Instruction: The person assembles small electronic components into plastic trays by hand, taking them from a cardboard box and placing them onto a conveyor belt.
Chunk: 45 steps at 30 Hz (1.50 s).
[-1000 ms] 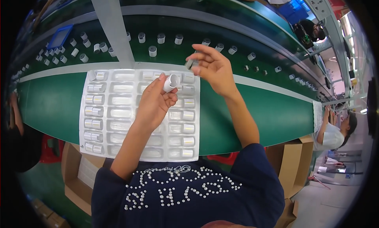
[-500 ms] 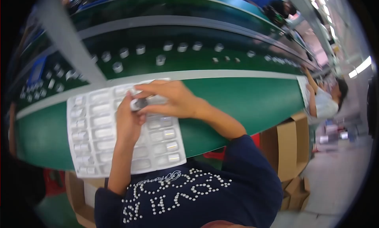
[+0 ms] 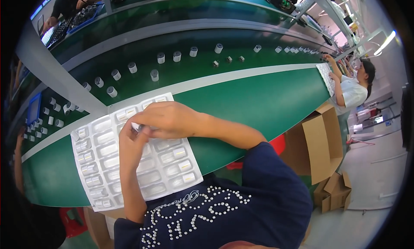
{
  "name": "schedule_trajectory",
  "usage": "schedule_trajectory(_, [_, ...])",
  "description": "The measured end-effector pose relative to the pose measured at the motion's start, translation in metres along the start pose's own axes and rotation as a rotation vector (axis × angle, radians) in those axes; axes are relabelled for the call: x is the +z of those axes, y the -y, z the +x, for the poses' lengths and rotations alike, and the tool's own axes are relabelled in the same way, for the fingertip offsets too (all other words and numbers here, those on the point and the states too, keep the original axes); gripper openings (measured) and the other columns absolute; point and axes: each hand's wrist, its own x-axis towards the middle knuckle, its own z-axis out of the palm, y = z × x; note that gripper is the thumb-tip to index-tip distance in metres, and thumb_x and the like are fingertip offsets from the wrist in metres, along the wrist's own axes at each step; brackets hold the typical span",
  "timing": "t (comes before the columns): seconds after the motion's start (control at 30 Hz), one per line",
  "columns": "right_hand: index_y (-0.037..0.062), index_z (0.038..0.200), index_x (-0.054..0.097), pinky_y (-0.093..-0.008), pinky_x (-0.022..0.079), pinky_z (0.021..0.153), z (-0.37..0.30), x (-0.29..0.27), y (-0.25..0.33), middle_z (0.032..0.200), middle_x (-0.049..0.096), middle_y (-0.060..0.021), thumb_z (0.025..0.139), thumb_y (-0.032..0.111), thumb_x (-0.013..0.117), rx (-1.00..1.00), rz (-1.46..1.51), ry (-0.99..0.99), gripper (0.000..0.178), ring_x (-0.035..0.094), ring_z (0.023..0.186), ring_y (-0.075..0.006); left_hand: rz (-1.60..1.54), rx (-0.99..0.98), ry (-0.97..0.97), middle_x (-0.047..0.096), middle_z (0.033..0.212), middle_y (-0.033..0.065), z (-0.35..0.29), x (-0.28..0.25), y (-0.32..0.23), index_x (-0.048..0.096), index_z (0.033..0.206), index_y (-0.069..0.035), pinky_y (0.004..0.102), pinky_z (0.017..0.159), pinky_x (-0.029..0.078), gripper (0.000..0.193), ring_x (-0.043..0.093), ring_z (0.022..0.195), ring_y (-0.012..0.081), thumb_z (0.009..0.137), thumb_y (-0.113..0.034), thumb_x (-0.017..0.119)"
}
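Both my hands meet over a white moulded plastic tray. My left hand pinches a small whitish cylinder with a dark end upright between thumb and fingers. My right hand comes over from the right, its fingers closed around the cylinder's upper side and hiding most of it. In the tray's left column, silver-white cylinders lie on their sides in the pockets; more lie in its right column. Several middle pockets hold nothing visible.
Behind a pale rail, a green conveyor belt carries spaced-out cylinders. A grey post rises left of the tray. Open cardboard boxes stand at the right, near a co-worker. A blue tray lies far left.
My right-hand fingers have closed further over the cylinder, covering more of it. The hands have drawn closer together, slightly left and lower. The whole view has tilted.
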Motion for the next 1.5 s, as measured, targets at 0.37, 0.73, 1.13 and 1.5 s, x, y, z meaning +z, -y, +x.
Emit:
schedule_trajectory(0.37, [0.0055, 0.111, 0.066, -0.0416, 0.053, 0.085, -0.013, -0.007, -0.049, 0.101, 0.068, -0.0134, 0.078, 0.018, 0.073, 0.054, -0.093, -0.001, 0.036, 0.066, 0.096, -0.0320, 0.346, 0.031, -0.019, 0.067, 0.108, 0.0102, -0.002, 0.025, 0.021, 0.062, 0.116, 0.005, 0.0260, 0.067, 0.048, 0.038, 0.059, 0.087, 0.0128, 0.090, -0.021, 0.072])
schedule_trajectory(0.73, [0.0000, 0.114, 0.065, -0.0398, 0.053, 0.087, -0.054, -0.072, -0.152, 0.103, 0.070, -0.0206, 0.072, 0.022, 0.079, 0.653, -0.251, -0.013, 0.049, 0.068, 0.096, -0.0366, 0.883, 0.408, 0.453, 0.058, 0.109, 0.0111, -0.018, 0.046, 0.027, 0.067, 0.104, -0.003, 0.0386, 0.077, 0.050, 0.022, 0.059, 0.083, 0.0272, 0.084, -0.008, 0.071])
schedule_trajectory(1.13, [0.0027, 0.116, 0.063, -0.0440, 0.053, 0.089, -0.115, -0.133, -0.208, 0.108, 0.065, -0.0204, 0.080, 0.030, 0.079, 1.046, -0.621, -0.003, 0.048, 0.065, 0.105, -0.0375, 0.244, 0.175, 0.232, 0.065, 0.114, 0.0101, -0.013, 0.051, 0.018, 0.059, 0.121, -0.002, 0.0307, 0.086, 0.050, 0.028, 0.062, 0.100, 0.0173, 0.094, -0.006, 0.064])
schedule_trajectory(1.5, [-0.0084, 0.125, 0.055, -0.0233, 0.055, 0.081, -0.056, -0.127, -0.152, 0.108, 0.067, -0.0142, 0.093, 0.009, 0.069, 0.824, 0.851, -0.492, 0.039, 0.065, 0.091, -0.0160, -0.791, -0.189, 0.075, 0.064, 0.116, 0.0148, -0.014, 0.051, -0.004, 0.047, 0.135, 0.005, 0.0327, 0.101, 0.052, 0.037, 0.064, 0.110, 0.0229, 0.100, -0.006, 0.052])
